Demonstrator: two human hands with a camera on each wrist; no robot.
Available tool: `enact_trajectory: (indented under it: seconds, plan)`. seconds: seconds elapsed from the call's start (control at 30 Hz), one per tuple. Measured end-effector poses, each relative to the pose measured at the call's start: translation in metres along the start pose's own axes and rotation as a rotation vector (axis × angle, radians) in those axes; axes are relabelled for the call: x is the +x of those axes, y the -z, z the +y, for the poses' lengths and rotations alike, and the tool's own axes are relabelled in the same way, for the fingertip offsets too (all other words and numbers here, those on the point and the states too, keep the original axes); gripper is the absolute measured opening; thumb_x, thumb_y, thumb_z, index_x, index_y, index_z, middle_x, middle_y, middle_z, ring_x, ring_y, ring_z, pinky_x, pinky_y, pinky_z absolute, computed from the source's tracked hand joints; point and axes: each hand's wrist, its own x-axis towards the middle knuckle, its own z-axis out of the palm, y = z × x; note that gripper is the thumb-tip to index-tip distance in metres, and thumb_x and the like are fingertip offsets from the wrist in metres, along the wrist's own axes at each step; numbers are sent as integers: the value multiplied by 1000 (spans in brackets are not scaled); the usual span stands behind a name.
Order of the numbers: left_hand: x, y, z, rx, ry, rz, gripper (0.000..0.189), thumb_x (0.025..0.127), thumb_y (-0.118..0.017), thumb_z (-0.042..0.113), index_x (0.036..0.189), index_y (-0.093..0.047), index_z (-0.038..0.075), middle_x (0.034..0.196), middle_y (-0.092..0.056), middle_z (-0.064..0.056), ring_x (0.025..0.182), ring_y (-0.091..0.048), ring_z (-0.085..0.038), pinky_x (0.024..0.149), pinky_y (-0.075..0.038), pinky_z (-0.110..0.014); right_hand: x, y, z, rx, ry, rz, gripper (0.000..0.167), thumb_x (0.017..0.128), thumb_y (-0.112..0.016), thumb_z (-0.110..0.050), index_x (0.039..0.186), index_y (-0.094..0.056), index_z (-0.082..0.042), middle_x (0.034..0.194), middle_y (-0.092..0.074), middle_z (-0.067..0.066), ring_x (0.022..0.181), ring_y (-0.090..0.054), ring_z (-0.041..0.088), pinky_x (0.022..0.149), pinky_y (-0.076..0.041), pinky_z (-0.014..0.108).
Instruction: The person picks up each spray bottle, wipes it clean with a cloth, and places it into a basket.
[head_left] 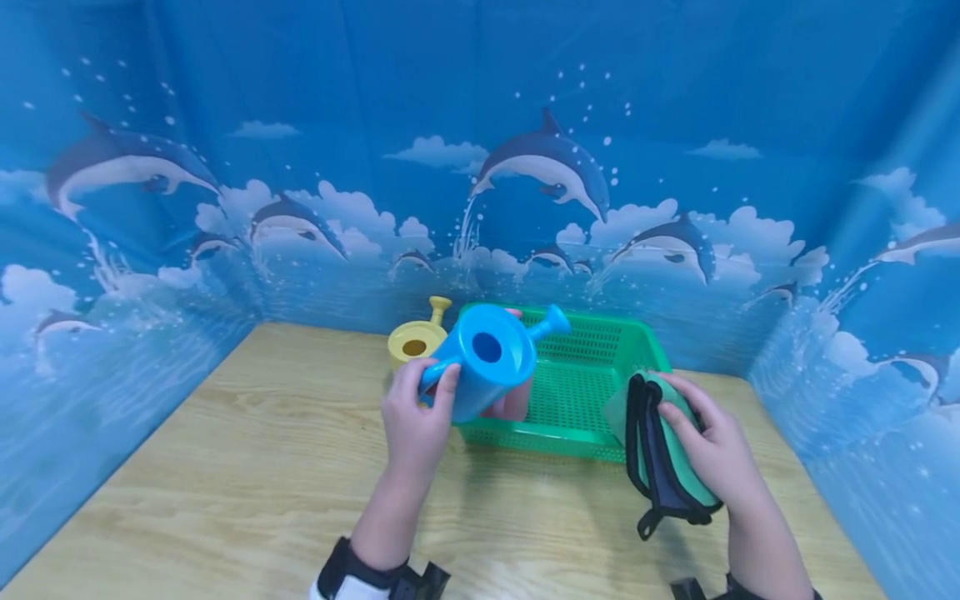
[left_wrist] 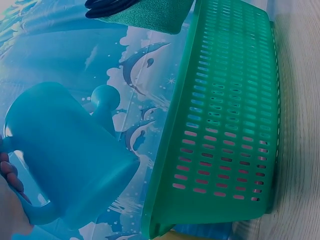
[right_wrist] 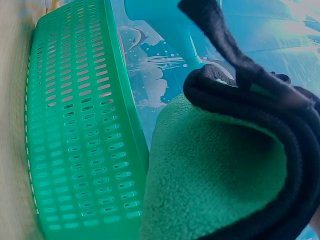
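Observation:
My left hand grips the handle of a blue toy watering can, raised over the left part of a green plastic basket. The can tilts, its spout pointing right. In my right hand is a folded green cloth with black edging and a hanging loop, held above the basket's right front corner. That cloth fills much of the right wrist view and hides the fingers there. Partly behind the blue can, a pink object sits in the basket; its full shape is hidden.
A yellow toy watering can stands on the wooden table left of the basket, partly covered by the blue can. A blue curtain printed with dolphins encloses the table's back and sides.

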Motion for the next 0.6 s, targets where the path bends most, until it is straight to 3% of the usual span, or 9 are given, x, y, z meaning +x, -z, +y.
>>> enact_trajectory:
  seconds: [0.17, 0.3, 0.47, 0.6]
  plan:
    - [1, 0, 1, -2, 26, 0, 21, 92, -67, 21, 91, -62, 0, 83, -64, -11, 76, -58, -20, 68, -51, -31, -1, 3, 2, -12, 12, 15, 37, 98, -55, -10, 134, -56, -17, 131, -57, -17, 112, -42, -22, 87, -33, 0]
    - [1, 0, 3, -19, 69, -33, 25, 93, -65, 25, 92, -61, 0, 83, -64, -11, 78, -59, -20, 71, -53, -33, -2, 6, 1, -24, 19, 21, 37, 98, -56, -10, 134, -56, -15, 128, -54, -26, 111, -41, -23, 87, -33, 0]
    - [1, 1, 7, -28, 162, -78, 24, 95, -62, 24, 94, -60, 0, 83, -61, -10, 79, -57, -18, 73, -52, -32, -2, 6, -1, -58, 4, 7, 36, 98, -56, -11, 134, -56, -11, 120, -44, -41, 106, -42, -24, 84, -35, 0]
    - [1, 2, 10, -29, 270, -122, 26, 96, -60, 27, 97, -59, 1, 84, -59, -9, 81, -54, -17, 74, -50, -32, -3, 7, -3, -76, -7, -1, 36, 98, -56, -13, 134, -56, -13, 123, -50, -31, 101, -47, -22, 80, -38, 3]
